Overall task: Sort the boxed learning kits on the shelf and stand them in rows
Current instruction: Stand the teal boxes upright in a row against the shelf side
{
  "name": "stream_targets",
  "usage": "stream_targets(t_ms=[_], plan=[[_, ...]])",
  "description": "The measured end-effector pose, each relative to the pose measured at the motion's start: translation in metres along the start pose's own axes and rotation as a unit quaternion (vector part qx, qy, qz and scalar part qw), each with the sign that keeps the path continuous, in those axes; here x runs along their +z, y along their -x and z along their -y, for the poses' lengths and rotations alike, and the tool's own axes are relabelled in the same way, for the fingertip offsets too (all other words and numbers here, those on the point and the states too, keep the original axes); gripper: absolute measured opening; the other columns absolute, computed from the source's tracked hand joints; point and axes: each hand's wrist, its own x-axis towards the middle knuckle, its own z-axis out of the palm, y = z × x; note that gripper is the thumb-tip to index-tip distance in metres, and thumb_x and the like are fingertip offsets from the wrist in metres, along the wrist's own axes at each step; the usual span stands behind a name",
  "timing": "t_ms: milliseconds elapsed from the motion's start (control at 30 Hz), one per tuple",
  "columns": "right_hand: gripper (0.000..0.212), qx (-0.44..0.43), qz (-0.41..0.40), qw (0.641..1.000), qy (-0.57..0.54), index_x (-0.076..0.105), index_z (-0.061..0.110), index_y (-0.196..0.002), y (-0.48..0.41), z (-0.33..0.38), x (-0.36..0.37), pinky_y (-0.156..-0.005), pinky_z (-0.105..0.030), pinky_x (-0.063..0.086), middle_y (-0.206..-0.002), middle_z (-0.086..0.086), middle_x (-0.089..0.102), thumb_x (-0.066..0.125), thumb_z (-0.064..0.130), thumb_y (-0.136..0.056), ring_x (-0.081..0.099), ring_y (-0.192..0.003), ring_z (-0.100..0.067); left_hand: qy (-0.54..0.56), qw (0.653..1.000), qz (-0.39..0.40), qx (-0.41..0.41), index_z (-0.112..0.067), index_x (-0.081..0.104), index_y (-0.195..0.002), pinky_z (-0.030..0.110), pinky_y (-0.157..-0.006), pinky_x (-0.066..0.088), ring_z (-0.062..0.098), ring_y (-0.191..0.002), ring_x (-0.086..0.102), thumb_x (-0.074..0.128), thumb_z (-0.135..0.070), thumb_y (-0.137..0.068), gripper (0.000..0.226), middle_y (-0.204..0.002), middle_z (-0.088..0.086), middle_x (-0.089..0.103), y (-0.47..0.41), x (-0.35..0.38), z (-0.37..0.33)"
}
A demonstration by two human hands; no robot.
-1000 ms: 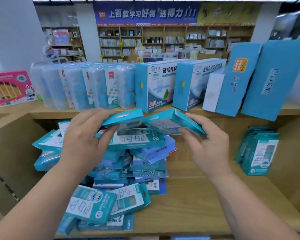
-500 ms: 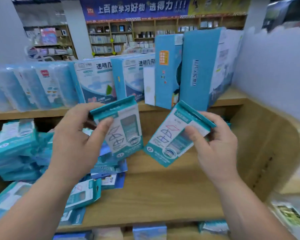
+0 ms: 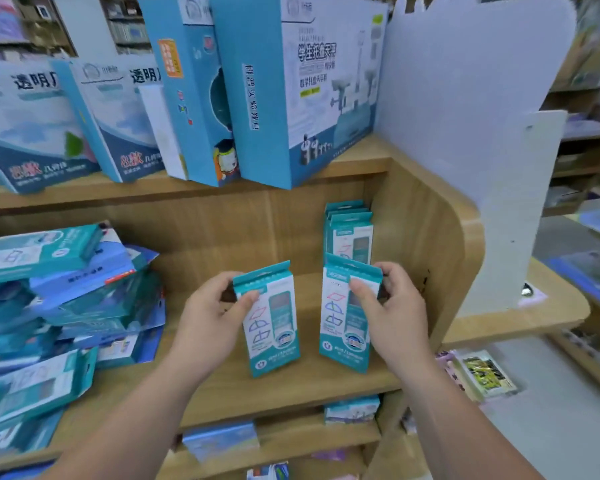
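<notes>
**Fig. Head view, early in the job.**

**Hands.** L hand (image 3: 208, 320): pinching the hang-tab top of a teal left kit box (image 3: 274, 327), thumb on the front, fingers behind. Held upright, printed face to camera, bottom edge at or just over the shelf board (image 3: 222, 393); cannot tell whether touching. R hand (image 3: 392, 317): same pinch on the right kit box (image 3: 345, 323), likewise upright, just beside the L-hand one and apart from it.

**Done, judging by layout.** Short standing row (image 3: 352, 233) of a few matching teal boxes directly behind the R hand, close to the curved end wall (image 3: 426, 237). Right kit box lined up in front of that row, prob. as its next member. Left kit box apparently opening a 2nd row alongside, w/ nothing standing behind it yet.

**Left to do.** Most of it. Loose heap (image 3: 66, 292) of teal and blue boxes well off to the left of the L hand, lying flat and askew, partly blurred. Looks like more than one box type mixed in, so calls for sorting as well as standing. Est.: a handful up vs. many down.

**Next, prob.** Set both boxes down square, let go, check neither tips.

**Not part of the job, as far as seen.** Large blue cartons (image 3: 309, 98) on the ledge above the hands; odd packs (image 3: 222, 441) on the lower shelf beneath them.
</notes>
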Motion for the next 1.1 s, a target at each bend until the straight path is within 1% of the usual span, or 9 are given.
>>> stream_targets(t_ms=[200, 367, 467, 567, 633, 767, 933, 1033, 1100], plan=[[0.017, 0.022, -0.01, 0.996, 0.082, 0.051, 0.036, -0.101, -0.018, -0.016, 0.009, -0.066, -0.034, 0.058, -0.094, 0.016, 0.07, 0.066, 0.036, -0.094, 0.068, -0.082, 0.001, 0.023, 0.998, 0.037, -0.034, -0.028, 0.067, -0.099, 0.039, -0.077, 0.058, 0.006, -0.083, 0.068, 0.066, -0.018, -0.094, 0.011, -0.089, -0.014, 0.072, -0.03, 0.018, 0.022], [0.018, 0.061, -0.031, 0.992, 0.108, 0.05, 0.03, -0.108, -0.026, -0.023, 0.018, -0.054, -0.011, 0.048, -0.095, 0.017, 0.066, 0.063, 0.033, -0.096, 0.062, -0.081, 0.014, 0.064, 0.995, 0.061, -0.039, -0.026, 0.068, -0.1, 0.043, -0.081, 0.057, 0.015, -0.09, 0.068, 0.067, -0.016, -0.093, 0.013, -0.089, -0.012, 0.072, -0.058, 0.032, 0.041], [0.025, 0.077, -0.049, 0.989, 0.115, 0.047, 0.032, -0.116, -0.024, -0.026, 0.025, -0.059, -0.007, 0.048, -0.098, 0.022, 0.064, 0.063, 0.028, -0.096, 0.06, -0.088, 0.019, 0.105, 0.99, 0.086, -0.037, -0.024, 0.067, -0.102, 0.033, -0.072, 0.054, 0.011, -0.085, 0.067, 0.066, -0.013, -0.094, 0.014, -0.088, -0.012, 0.071, -0.07, 0.042, 0.049], [0.035, 0.085, -0.072, 0.988, 0.106, 0.043, 0.034, -0.127, -0.016, -0.034, 0.038, -0.065, -0.002, 0.045, -0.106, 0.029, 0.06, 0.061, 0.026, -0.098, 0.058, -0.096, 0.021, 0.157, 0.98, 0.115, -0.047, -0.022, 0.062, -0.107, 0.04, -0.072, 0.056, 0.02, -0.091, 0.071, 0.065, -0.007, -0.093, 0.02, -0.098, -0.005, 0.074, -0.077, 0.05, 0.059], [0.034, 0.1, -0.078, 0.987, 0.103, 0.042, 0.039, -0.128, -0.012, -0.039, 0.046, -0.068, -0.004, 0.049, -0.109, 0.032, 0.059, 0.058, 0.032, -0.098, 0.059, -0.098, 0.019, 0.199, 0.97, 0.121, -0.062, -0.021, 0.054, -0.115, 0.046, -0.076, 0.057, 0.02, -0.095, 0.072, 0.065, -0.002, -0.092, 0.032, -0.105, -0.001, 0.075, -0.08, 0.055, 0.064], [0.035, 0.101, -0.11, 0.98, 0.128, 0.048, 0.034, -0.132, -0.025, -0.044, 0.056, -0.085, -0.029, 0.058, -0.12, 0.019, 0.067, 0.056, 0.037, -0.099, 0.065, -0.104, 0.002, 0.218, 0.965, 0.13, -0.061, -0.026, 0.049, -0.11, 0.042, -0.074, 0.056, 0.011, -0.086, 0.071, 0.065, 0.005, -0.09, 0.04, -0.102, -0.003, 0.076, -0.088, 0.069, 0.07], [0.058, 0.096, -0.161, 0.967, 0.171, 0.022, 0.045, -0.147, -0.051, -0.046, 0.062, -0.084, -0.031, 0.056, -0.131, 0.013, 0.063, 0.054, 0.034, -0.1, 0.065, -0.108, -0.008, 0.192, 0.968, 0.157, -0.027, -0.026, 0.055, -0.114, 0.03, -0.078, 0.057, 0.012, -0.087, 0.069, 0.067, 0.004, -0.089, 0.04, -0.1, 0.001, 0.075, -0.104, 0.081, 0.068], [0.065, 0.091, -0.15, 0.966, 0.19, 0.016, 0.045, -0.152, -0.053, -0.044, 0.062, -0.078, -0.006, 0.046, -0.145, 0.013, 0.05, 0.053, 0.028, -0.101, 0.056, -0.112, 0.001, 0.178, 0.974, 0.14, -0.028, -0.03, 0.055, -0.113, 0.025, -0.073, 0.057, 0.009, -0.084, 0.068, 0.068, 0.0, -0.09, 0.041, -0.098, 0.0, 0.074, -0.108, 0.084, 0.068], [0.072, 0.061, -0.137, 0.965, 0.213, 0.016, 0.041, -0.154, -0.048, -0.046, 0.066, -0.085, -0.002, 0.043, -0.155, 0.014, 0.03, 0.057, 0.019, -0.099, 0.041, -0.116, 0.011, 0.173, 0.976, 0.128, -0.037, -0.029, 0.054, -0.116, 0.025, -0.073, 0.058, 0.008, -0.083, 0.068, 0.069, -0.002, -0.09, 0.04, -0.098, 0.0, 0.074, -0.11, 0.083, 0.069]])
